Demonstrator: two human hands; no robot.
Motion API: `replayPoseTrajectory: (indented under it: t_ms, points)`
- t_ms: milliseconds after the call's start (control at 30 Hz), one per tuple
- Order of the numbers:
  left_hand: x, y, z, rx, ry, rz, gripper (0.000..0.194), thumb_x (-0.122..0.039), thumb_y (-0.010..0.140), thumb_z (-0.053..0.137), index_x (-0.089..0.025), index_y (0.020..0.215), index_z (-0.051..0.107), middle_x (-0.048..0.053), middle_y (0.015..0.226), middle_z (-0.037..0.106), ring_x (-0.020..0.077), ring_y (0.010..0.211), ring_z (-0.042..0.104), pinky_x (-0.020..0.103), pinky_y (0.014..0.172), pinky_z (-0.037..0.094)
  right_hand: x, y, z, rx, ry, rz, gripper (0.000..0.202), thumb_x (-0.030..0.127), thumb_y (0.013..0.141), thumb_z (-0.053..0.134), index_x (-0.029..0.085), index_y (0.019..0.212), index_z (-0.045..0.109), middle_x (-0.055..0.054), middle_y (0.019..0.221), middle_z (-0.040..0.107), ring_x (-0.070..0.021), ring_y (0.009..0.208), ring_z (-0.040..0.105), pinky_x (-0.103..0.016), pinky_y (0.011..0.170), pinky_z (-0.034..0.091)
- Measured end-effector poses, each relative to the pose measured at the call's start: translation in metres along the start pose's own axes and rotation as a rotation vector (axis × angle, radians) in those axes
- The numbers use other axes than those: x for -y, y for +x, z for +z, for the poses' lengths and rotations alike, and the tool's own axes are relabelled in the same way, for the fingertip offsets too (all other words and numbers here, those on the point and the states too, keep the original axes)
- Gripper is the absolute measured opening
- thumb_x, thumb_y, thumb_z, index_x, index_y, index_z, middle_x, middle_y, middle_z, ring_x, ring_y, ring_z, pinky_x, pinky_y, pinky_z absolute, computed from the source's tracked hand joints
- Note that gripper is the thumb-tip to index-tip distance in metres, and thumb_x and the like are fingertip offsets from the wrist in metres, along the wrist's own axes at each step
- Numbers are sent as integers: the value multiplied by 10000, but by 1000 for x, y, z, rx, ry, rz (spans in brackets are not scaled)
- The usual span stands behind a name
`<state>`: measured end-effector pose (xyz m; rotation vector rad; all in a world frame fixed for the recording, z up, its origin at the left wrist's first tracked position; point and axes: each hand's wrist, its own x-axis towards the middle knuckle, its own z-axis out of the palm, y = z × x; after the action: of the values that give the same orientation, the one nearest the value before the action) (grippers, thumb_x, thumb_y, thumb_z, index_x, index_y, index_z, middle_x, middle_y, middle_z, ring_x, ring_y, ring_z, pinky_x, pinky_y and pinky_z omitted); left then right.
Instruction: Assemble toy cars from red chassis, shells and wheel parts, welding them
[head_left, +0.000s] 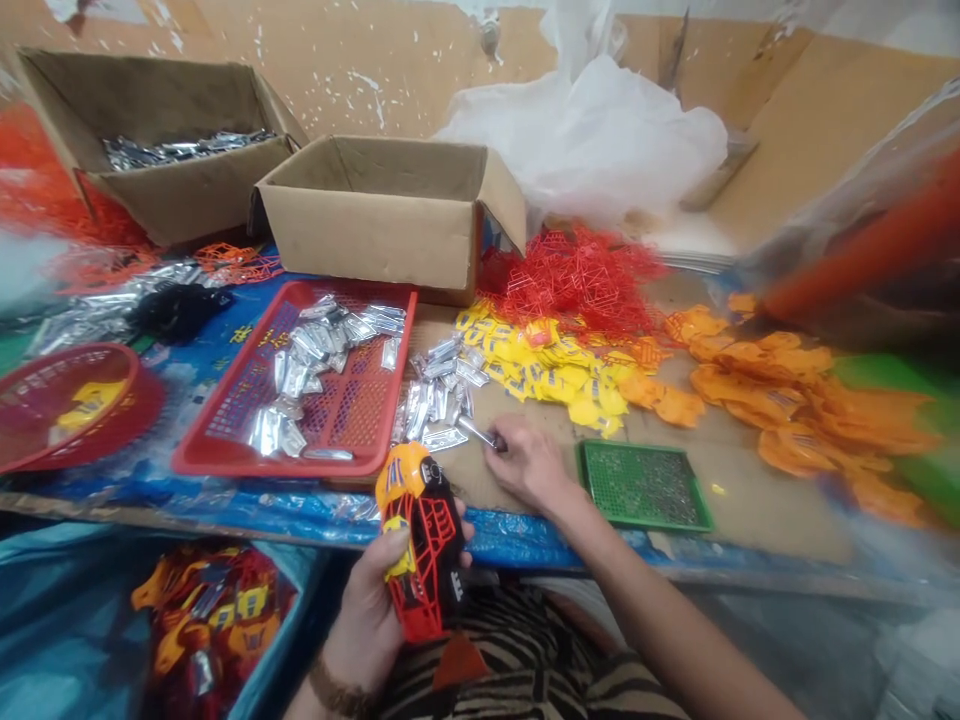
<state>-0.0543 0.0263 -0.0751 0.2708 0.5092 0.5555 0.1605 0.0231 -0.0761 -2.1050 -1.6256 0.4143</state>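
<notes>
My left hand (379, 590) is wrapped round a toy car body (424, 560) with an orange front, a red lattice cage, a yellow piece and black sides. The thumb presses on the yellow piece, and the body is tilted over the table's front edge. On the cardboard, my right hand (529, 465) is closed with its fingertips on a slim silver piece (478, 432) that has a dark end; its exact kind is unclear. Just left of those fingers lies a pile of shiny silver parts (442, 385). A green tray (589, 470) of small metal bits, perhaps screws, sits right of my right wrist.
A red basket tray (202, 455) holds silver parts. Behind stand two cardboard boxes (367, 235). Yellow pieces (532, 365), red lattice frames (577, 275) and orange shells (787, 390) are heaped rightward. A blue bag (67, 610) of assembled-looking pieces is below left, under a red round basket (142, 420).
</notes>
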Motion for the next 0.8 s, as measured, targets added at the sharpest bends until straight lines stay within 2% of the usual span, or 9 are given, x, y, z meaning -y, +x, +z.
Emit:
replayPoseTrajectory:
  t_ms: [133,233,333,467,600,700,800]
  points:
    - [-3,3,10,-65,126,-7,370,-295,708,797,-120,1028,732,130,914,771,253,761,747,306,684,628,-7,-8,-4,-38,53,-11,113,200,866,514,172,838,619,-55,828,646,-177,727,562,-275,610,316]
    - [-7,4,17,-116,229,17,548,-298,681,812,-138,1181,653,118,855,763,263,698,737,318,624,624,-5,-13,-10,-42,135,-26,123,188,848,512,173,823,631,-24,735,624,-141,636,540,-250,585,340]
    - [-8,5,21,-172,330,65,722,-255,670,819,-173,1323,523,106,895,756,276,734,728,335,630,615,5,-18,-19,-43,208,-34,113,173,800,524,172,766,632,2,648,590,-118,578,520,-228,547,342]
    - [-2,6,23,-258,361,149,786,-186,633,833,-196,1329,467,63,913,735,234,779,711,303,693,590,15,-23,-26,-76,266,-70,126,206,788,526,171,743,639,10,618,580,-109,549,508,-226,539,348]
    - [3,4,19,-177,278,119,809,-216,648,806,-204,1360,421,77,934,730,253,774,717,313,640,584,6,-16,-24,-220,183,-164,143,221,811,526,161,759,645,-7,643,591,-121,562,516,-248,565,370]
    - [3,1,10,-123,232,154,709,-240,643,793,-200,1285,494,87,985,721,286,837,717,325,634,582,1,4,-23,-212,145,-291,154,248,833,556,152,907,650,-47,815,638,-161,716,583,-276,647,431]
    - [2,-2,1,-69,201,155,573,-248,645,775,-177,1182,587,97,1049,709,300,921,702,326,672,572,14,35,-29,-213,173,-393,200,256,853,560,145,1004,630,-63,900,637,-176,804,594,-290,703,466]
